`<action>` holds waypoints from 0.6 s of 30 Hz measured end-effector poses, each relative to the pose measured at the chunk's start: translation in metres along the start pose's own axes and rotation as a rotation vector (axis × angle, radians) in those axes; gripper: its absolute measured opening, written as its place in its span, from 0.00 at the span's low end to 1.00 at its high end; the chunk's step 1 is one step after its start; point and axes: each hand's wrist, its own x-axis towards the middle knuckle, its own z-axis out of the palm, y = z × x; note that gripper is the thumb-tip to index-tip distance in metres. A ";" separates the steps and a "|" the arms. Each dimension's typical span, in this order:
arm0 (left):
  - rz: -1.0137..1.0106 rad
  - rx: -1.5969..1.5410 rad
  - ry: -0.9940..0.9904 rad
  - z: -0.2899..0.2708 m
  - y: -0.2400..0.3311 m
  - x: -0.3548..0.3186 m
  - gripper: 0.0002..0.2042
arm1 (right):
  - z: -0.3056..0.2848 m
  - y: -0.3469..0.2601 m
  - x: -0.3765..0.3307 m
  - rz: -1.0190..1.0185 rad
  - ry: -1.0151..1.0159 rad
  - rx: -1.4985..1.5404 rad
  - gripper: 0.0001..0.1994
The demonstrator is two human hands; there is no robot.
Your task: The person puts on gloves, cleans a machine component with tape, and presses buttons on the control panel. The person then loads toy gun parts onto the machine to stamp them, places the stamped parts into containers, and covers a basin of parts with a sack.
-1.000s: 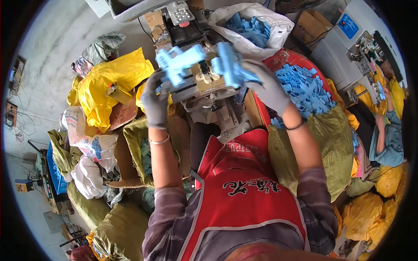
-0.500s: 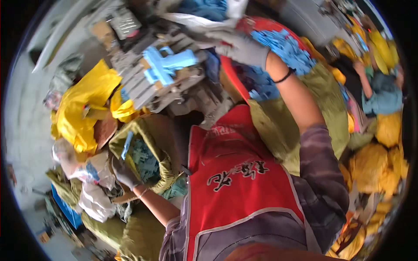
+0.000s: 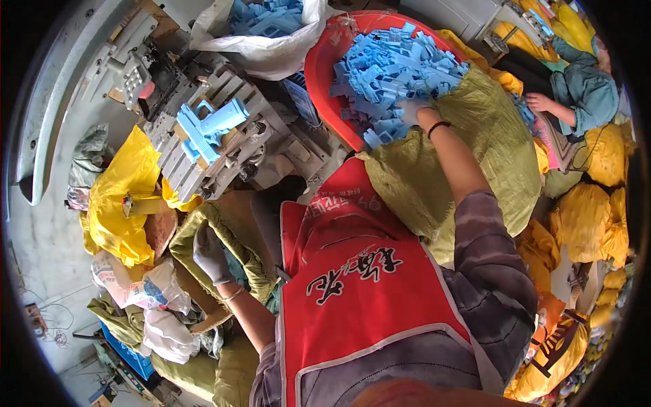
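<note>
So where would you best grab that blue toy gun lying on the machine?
Probably by the barrel of the toy gun, coming from above: it lies flat on the machine, barrel sticking out free to the upper right, while the grip end sits down among the fixtures.

Light-blue plastic parts (image 3: 393, 74) fill a red basin (image 3: 325, 61). The apron (image 3: 352, 285) is red with white trim. Both gloves are grey, the sacks (image 3: 475, 136) olive-green.

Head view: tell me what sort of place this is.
Probably a small workshop assembling plastic toys: a red tub heaped with blue plastic parts, a blue toy gun on a bench machine, and stuffed sacks all around.
</note>
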 end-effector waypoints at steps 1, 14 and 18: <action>-0.004 0.009 0.010 -0.002 0.007 -0.006 0.12 | -0.019 -0.012 -0.014 0.012 0.088 0.111 0.25; 0.150 -0.459 -0.590 0.086 0.110 -0.048 0.18 | -0.049 -0.173 -0.177 -0.973 0.087 0.747 0.19; 0.213 -0.338 -0.493 0.081 0.126 -0.054 0.10 | -0.021 -0.203 -0.201 -0.994 -0.061 1.410 0.16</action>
